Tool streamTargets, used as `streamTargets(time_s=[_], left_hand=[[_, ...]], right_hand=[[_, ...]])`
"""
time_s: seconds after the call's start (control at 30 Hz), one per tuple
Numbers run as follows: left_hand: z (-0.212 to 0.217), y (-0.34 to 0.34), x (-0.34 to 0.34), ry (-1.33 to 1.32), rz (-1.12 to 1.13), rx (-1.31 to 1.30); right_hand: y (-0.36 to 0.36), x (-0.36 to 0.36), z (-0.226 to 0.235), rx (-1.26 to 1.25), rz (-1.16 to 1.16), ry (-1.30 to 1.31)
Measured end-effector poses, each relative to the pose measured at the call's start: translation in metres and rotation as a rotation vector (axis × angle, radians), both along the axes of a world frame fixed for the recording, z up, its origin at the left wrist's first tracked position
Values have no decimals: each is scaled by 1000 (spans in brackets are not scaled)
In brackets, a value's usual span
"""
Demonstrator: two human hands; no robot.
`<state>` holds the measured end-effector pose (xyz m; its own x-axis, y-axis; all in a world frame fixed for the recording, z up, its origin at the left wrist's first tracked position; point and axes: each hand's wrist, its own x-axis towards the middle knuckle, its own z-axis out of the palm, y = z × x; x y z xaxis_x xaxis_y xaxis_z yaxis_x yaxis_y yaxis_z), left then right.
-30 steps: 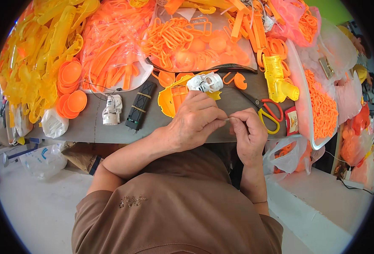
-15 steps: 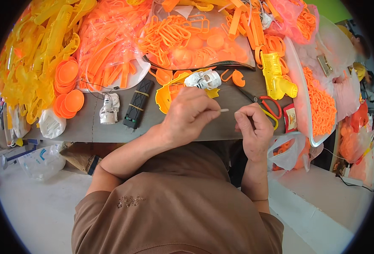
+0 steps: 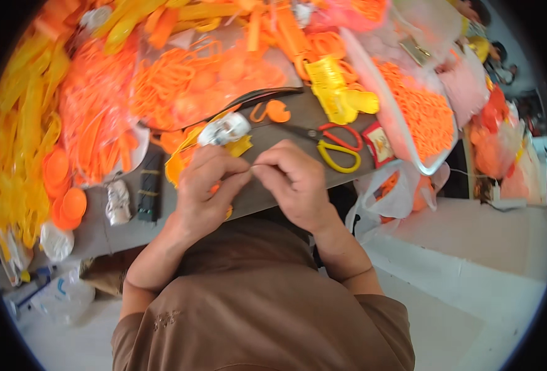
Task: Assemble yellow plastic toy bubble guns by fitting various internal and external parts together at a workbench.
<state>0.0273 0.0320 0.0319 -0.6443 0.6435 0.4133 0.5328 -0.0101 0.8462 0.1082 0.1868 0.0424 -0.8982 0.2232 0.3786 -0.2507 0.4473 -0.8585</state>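
My left hand and my right hand meet over the table's front edge, thumb and forefinger of each pinched, the tips nearly touching. Whatever lies between them is too small and blurred to make out. Just beyond my left hand sits a white mechanical part, resting on or against a yellow plastic shell. Past my right hand, scissors with one red and one yellow handle lie on the grey table. A small orange hooked piece is farther back.
A yellow plastic body lies near a clear tub of small orange links. Bags of orange parts and heaped yellow pieces fill the left. A black bar, a white part and orange discs lie nearer.
My right hand has come to my left, and their fingertips now meet. The thin white piece seen at my left fingertips no longer shows clearly. The whole view has shifted and tilted.
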Motion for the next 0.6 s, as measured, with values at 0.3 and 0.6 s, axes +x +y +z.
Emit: streamTargets(time_s=[0.3, 0.6], left_hand=[[0, 10, 4, 186, 73, -25], [-3, 9, -1, 150, 108, -51]], right_hand=[[7, 5, -4, 24, 4, 5], [36, 11, 3, -28, -86, -61]])
